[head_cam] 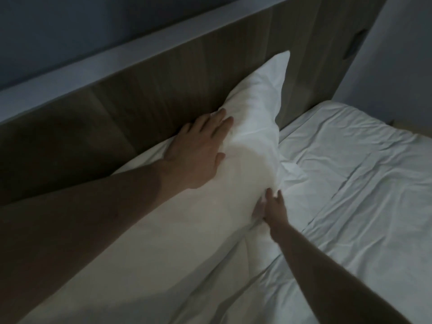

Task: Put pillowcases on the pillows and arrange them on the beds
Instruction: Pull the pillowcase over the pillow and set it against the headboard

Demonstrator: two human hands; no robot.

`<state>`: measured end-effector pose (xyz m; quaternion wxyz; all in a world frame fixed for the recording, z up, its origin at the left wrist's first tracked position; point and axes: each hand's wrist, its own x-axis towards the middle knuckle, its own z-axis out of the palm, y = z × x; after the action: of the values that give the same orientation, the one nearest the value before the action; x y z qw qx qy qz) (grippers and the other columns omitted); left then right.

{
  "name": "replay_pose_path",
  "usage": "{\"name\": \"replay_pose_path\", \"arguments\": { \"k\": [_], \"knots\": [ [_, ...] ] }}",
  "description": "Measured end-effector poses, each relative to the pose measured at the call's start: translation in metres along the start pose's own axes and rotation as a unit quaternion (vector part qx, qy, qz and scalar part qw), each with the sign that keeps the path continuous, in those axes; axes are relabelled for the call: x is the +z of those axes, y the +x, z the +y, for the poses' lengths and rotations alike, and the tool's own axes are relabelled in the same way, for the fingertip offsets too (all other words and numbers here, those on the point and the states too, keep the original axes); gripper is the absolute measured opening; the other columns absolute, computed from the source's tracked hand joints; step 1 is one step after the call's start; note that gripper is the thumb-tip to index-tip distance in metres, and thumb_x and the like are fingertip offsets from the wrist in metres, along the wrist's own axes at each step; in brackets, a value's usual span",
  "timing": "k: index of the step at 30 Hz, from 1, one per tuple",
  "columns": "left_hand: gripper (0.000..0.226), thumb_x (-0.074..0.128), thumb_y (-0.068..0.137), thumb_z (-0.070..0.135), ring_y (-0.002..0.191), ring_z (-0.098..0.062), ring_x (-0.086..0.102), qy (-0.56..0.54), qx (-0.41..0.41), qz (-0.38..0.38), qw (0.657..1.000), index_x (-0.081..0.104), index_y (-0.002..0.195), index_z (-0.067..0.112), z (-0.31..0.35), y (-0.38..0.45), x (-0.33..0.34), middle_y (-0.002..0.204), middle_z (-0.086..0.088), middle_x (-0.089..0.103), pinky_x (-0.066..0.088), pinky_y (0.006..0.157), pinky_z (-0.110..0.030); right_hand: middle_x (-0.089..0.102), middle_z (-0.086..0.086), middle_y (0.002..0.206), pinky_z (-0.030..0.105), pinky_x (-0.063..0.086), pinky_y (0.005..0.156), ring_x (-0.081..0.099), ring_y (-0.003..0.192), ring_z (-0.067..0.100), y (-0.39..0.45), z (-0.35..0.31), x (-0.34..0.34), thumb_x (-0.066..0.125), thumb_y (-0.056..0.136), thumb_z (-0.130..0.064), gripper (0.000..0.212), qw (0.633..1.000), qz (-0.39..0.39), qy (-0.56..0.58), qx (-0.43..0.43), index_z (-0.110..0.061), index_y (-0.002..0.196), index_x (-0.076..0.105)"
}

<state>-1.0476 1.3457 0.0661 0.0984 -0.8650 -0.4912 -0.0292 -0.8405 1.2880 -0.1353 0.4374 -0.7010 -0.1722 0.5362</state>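
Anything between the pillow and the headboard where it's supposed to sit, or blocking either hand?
Nothing visible. The white cased pillow already leans against the wooden headboard; the left hand rests flat on it, the right hand touches its lower edge.

Bedroom: sheeted bed [350,171] against wooden headboard [163,78].

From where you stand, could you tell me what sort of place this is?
Probably a bedroom, perhaps a hotel room: a wooden headboard against the wall, a bed with a white sheet, and a white pillow leaning on the headboard.
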Motion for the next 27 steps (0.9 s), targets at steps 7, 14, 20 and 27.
{"name": "replay_pose_path", "arguments": {
  "k": [7, 14, 20, 27],
  "knots": [
    [0.075, 0.05, 0.1, 0.044, 0.134, -0.034, 0.045, -0.039, -0.01, 0.031, 0.999, 0.02, 0.164, 0.019, -0.007, -0.008, 0.008, 0.172, -0.003, 0.019, 0.043, 0.105, -0.049, 0.058, -0.005, 0.124, 0.055, 0.056, 0.085, 0.061, 0.106, 0.029, 0.031, -0.005, 0.009, 0.043, 0.069, -0.095, 0.104, 0.995, -0.038, 0.031, 0.092, -0.035, 0.153, 0.038],
    [0.058, 0.062, 0.094, 0.008, 0.134, -0.023, 0.053, -0.262, -0.016, 0.096, 0.96, 0.054, 0.149, 0.025, -0.015, -0.006, 0.014, 0.157, 0.004, 0.05, 0.032, 0.115, -0.027, 0.062, 0.014, 0.083, 0.031, 0.048, 0.067, 0.057, 0.07, 0.024, 0.018, 0.02, 0.028, 0.057, 0.096, -0.02, 0.019, 0.996, -0.004, 0.062, 0.071, -0.007, 0.085, 0.064],
    [0.052, 0.061, 0.092, 0.004, 0.124, -0.029, 0.059, -0.23, 0.009, 0.133, 0.964, 0.061, 0.143, 0.017, -0.021, -0.005, 0.023, 0.15, -0.002, 0.058, 0.036, 0.11, -0.028, 0.055, 0.008, 0.065, 0.031, 0.035, 0.058, 0.045, 0.064, 0.019, -0.008, 0.033, 0.019, 0.054, 0.093, -0.011, 0.021, 0.996, 0.086, 0.015, -0.028, 0.001, 0.075, 0.056],
    [0.055, 0.052, 0.1, 0.022, 0.128, -0.032, 0.052, -0.133, 0.007, 0.083, 0.988, 0.046, 0.154, 0.019, -0.017, -0.009, 0.024, 0.164, -0.003, 0.04, 0.044, 0.108, -0.047, 0.065, 0.018, 0.082, 0.04, 0.05, 0.069, 0.055, 0.074, 0.029, -0.004, 0.028, 0.012, 0.052, 0.095, -0.025, 0.031, 0.99, 0.072, -0.124, 0.015, 0.003, 0.086, 0.062]
  ]
}}
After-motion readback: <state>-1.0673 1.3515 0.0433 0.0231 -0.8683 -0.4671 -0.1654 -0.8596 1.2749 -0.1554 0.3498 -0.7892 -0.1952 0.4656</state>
